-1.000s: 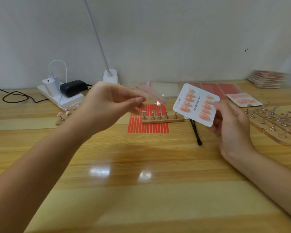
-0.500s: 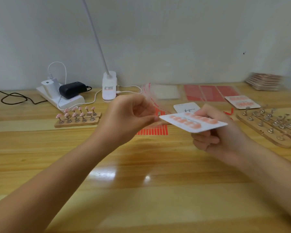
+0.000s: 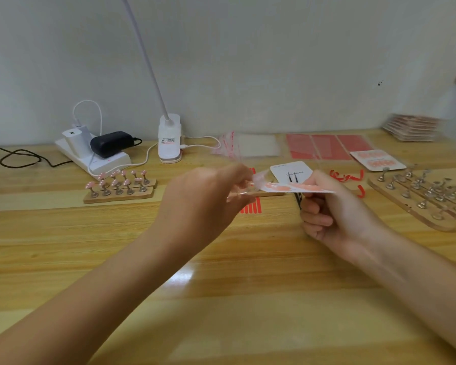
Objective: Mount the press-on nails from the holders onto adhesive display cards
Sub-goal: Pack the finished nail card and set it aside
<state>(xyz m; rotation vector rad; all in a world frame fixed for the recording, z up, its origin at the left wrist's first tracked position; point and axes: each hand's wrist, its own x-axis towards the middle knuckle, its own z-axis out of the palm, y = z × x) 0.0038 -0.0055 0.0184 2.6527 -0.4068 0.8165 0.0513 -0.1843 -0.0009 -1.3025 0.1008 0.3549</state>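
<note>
Head view showed you working above the wooden bench [image 3: 63, 259], and from the left came first the loaded holder [image 3: 120, 188], its pink press-on nails standing on little pegs on a wood strip, untouched and well apart from your hands. Your left hand [image 3: 203, 204] was curled, thumb and fingertips pinching the mouth of a clear sleeve [image 3: 244, 192]; that film looked thin, limp and slick, so I judge it was best held right at the opening, one layer in each pinch. Your right hand [image 3: 329, 212] gripped the filled display card [image 3: 298, 187] by its right end, held nearly flat above the bench with its left end meeting the sleeve; whether it had entered, blur made it hard to tell. That card read as light and fairly stiff, yet the nails on its face were small and probably easy to knock loose, so the bare edge was the safer hold. Further right lay a blank card [image 3: 291, 171], red adhesive sheets [image 3: 327, 146] and empty holders [image 3: 416, 196].
</note>
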